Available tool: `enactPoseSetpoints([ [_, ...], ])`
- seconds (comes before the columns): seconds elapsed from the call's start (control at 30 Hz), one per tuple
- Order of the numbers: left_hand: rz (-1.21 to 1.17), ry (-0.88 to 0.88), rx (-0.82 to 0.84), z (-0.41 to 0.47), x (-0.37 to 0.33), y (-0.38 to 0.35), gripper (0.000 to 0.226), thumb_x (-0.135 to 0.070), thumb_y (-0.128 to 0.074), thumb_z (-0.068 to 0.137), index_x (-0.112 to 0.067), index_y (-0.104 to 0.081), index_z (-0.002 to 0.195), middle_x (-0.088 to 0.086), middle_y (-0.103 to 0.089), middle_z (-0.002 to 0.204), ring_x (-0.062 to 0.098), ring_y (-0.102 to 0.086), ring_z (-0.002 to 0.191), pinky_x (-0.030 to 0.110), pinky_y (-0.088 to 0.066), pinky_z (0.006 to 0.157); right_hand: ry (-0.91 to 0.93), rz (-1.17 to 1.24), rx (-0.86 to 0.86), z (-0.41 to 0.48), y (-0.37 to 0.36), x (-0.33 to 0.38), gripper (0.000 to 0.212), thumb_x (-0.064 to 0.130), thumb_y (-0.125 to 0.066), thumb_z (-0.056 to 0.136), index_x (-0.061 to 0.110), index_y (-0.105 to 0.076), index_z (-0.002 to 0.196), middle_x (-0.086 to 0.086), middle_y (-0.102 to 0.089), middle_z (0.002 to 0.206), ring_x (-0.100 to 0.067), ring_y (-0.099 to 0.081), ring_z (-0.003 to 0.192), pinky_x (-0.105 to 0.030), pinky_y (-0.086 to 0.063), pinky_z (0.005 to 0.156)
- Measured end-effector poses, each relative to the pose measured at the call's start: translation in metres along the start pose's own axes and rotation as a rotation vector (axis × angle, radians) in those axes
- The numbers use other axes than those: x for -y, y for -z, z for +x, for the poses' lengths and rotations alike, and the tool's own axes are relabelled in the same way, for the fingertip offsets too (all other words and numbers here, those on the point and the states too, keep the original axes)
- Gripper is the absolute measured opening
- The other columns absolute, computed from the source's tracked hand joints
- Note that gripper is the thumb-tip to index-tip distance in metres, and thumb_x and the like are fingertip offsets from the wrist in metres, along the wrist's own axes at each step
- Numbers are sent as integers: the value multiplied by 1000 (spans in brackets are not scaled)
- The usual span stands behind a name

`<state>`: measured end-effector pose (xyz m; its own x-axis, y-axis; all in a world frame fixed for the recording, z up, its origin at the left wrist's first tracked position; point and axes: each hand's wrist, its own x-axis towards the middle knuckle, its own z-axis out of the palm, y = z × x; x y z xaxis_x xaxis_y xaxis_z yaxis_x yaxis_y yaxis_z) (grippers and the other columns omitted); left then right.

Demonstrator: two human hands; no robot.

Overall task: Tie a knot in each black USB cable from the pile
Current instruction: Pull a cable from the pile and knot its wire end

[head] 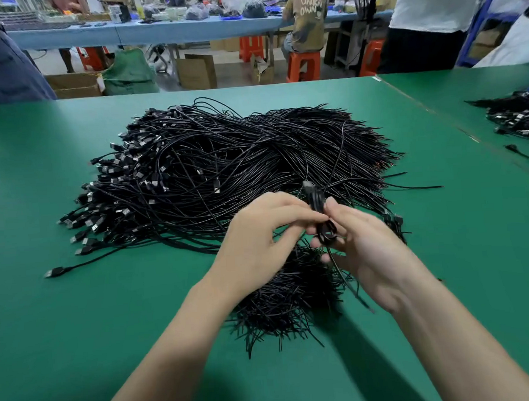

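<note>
– Over the near middle of the tabletop [79, 335], what are the hands doing?
– Left hand [259, 231] pinches one black USB cable [315, 198] with its fingertips. Right hand [365, 243] is curled round the same cable, thumb on top. The two hands meet at the fingertips.
– Cable shape?
– A small loop [328, 232] sits in the right hand's fingers. The plug end sticks up just above both hands. A thin tail drops toward the near edge past the right wrist, blurred. Knot tight or not: cannot tell.
– Under the hands?
– A smaller heap of cable ends [290, 294] lies on the tabletop below both wrists, loose tips bristling toward the near edge.
– Main pile?
– The big pile [224, 165] is mid-tabletop, just behind the hands. Plugs fan toward the left edge, bare ends toward the right. One stray cable [55, 271] lies out at the pile's near-left, plug outermost.
– Anything else?
– A second pile [518, 116] sits at the right edge, past a seam in the green surface. Beyond the far edge a seated person [306, 15], back turned, is on an orange stool [303, 64]. Cardboard boxes [196, 71] stand on the floor.
</note>
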<state>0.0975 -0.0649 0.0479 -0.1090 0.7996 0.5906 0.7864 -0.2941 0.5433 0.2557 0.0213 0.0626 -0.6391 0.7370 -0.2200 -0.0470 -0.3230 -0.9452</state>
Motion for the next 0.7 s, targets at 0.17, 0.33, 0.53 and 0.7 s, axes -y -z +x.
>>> enactPoseSetpoints([
  [0.17,-20,196,0,-3,25,1,33,-8,-66,99,-29,-75,122,-21,-72,117,-2,-64,114,14,-46,95,135,-436,-316,27,54,-7,12,30,-68,96,18,-72,98,-3,-77,78,-11,-69,59,-28,-52,50],
  [0.33,161,566,-177,6,80,9,28,-15,-63,100,-23,-71,126,-9,-70,116,7,-64,103,37,-55,97,189,-833,-623,54,103,-25,16,34,-70,92,22,-61,99,2,-71,88,-23,-72,72,-48,-62,72],
  [0.53,398,600,-187,18,116,15,37,-23,-57,105,-10,-62,139,9,-59,138,27,-54,127,39,-43,107,290,-1197,-742,69,111,-44,13,31,-67,90,24,-57,94,2,-64,79,-27,-57,72,-34,-46,62],
  [0.7,514,675,-95,41,135,23,42,-28,-50,108,-9,-61,144,15,-61,143,37,-51,132,48,-42,108,273,-1451,-735,74,98,-49,13,33,-66,92,25,-57,87,4,-58,81,-25,-47,71,-32,-31,57],
])
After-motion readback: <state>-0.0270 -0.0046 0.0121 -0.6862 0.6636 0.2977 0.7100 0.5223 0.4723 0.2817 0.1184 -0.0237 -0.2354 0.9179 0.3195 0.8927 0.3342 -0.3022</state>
